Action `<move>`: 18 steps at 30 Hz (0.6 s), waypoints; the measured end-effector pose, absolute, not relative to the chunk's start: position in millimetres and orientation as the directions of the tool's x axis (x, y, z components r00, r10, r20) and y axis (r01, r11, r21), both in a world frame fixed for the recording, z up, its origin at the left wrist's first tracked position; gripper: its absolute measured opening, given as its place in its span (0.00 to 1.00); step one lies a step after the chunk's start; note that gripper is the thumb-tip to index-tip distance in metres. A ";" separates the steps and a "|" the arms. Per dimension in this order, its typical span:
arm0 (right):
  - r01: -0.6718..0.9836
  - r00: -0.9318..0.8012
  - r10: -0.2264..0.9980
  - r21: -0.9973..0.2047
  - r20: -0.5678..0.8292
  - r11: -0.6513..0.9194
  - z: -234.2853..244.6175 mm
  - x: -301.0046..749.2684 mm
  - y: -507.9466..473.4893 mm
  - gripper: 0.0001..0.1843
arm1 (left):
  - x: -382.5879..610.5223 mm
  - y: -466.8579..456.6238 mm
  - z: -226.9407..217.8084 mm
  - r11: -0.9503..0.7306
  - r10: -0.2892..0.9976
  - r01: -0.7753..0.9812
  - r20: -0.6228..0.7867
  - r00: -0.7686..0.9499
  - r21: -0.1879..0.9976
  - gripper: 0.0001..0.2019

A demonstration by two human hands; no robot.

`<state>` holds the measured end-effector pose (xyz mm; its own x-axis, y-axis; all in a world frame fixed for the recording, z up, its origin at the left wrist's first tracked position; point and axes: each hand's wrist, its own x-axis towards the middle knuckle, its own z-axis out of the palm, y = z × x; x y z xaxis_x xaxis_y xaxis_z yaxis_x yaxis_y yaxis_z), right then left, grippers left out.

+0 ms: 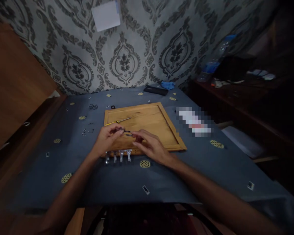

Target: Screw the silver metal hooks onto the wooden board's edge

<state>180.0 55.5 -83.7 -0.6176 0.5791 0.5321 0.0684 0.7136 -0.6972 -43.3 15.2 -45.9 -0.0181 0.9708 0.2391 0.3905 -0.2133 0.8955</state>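
A small, thin dark metal piece (127, 131) is held up between my two hands above a framed wooden panel (149, 119). My left hand (109, 136) pinches its left end between thumb and fingertips. At the other end, the fingertips of my right hand (150, 146) grip it, with the thumb lower down. Behind my left hand a screwdriver (123, 120) with a yellow handle lies on the panel. Several shiny metal hinge-like pieces (122, 156) sit in a row along the panel's front edge. The exact shape of the held piece is too small to make out.
Small metal parts (90, 131) and a coiled item (93, 106) lie left on the blue tablecloth (171, 176). A black case (156, 90) and blue cloth (168, 85) are at the back. A blurred-out item (194, 122) lies right; a bottle (215, 60) stands beyond.
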 end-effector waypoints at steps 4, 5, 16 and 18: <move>0.056 -0.604 0.599 -0.722 0.525 0.689 -84.8 176.1 51.2 0.14 | -39.8 12.1 -47.5 -0.226 0.972 0.352 0.232 0.026 0.908 0.12; 0.052 -0.602 0.605 -0.730 0.521 0.681 -84.9 175.4 50.8 0.13 | -39.4 11.9 -48.0 -0.230 0.972 0.347 0.233 0.034 0.909 0.12; 0.029 -0.660 0.664 -0.872 0.351 0.489 -80.2 170.0 48.0 0.12 | -32.4 9.1 -50.1 -0.275 0.957 0.446 0.287 0.041 0.852 0.09; 0.035 -0.652 0.701 -0.913 0.287 0.406 -77.9 168.4 45.9 0.15 | -32.3 9.2 -48.2 -0.279 0.949 0.492 0.316 0.009 0.825 0.08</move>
